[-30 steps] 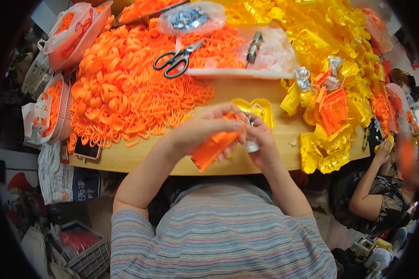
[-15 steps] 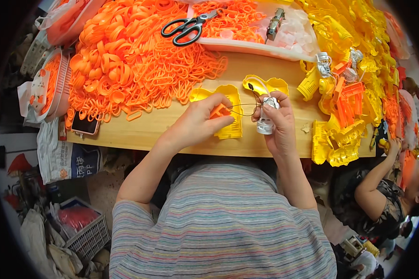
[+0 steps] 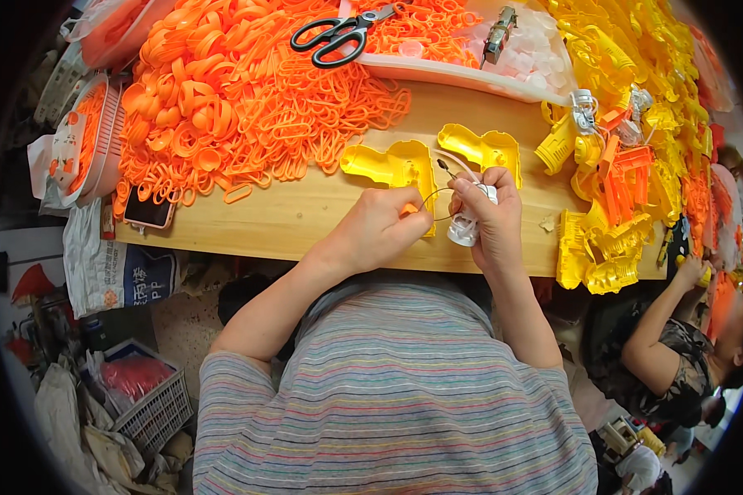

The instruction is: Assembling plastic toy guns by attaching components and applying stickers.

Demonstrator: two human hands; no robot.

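Note:
My right hand (image 3: 497, 216) is closed around a small white and clear cylindrical module (image 3: 464, 231). From the module thin dark wires (image 3: 428, 198) curve across to the fingers of my left hand (image 3: 378, 227). Those fingers are pinched, and a sliver of a small orange plastic piece shows among them; most of it is hidden. Just beyond my left hand lies a yellow plastic shell half (image 3: 403, 161), hollow side up. A second yellow shell half (image 3: 480, 145) rests behind my right hand.
Orange rings and loops (image 3: 215, 99) are heaped at the left. Black-handled scissors (image 3: 338, 40) lie by a white tray (image 3: 470, 81). Yellow shells (image 3: 615, 247) and orange pieces (image 3: 619, 177) pile up at right. A phone (image 3: 150, 211) sits near the left edge; another person (image 3: 669, 346) works at far right.
My left hand has moved right and slightly down, closer to my right hand, and its fingers now cover most of the orange piece. The module in my right hand has tilted.

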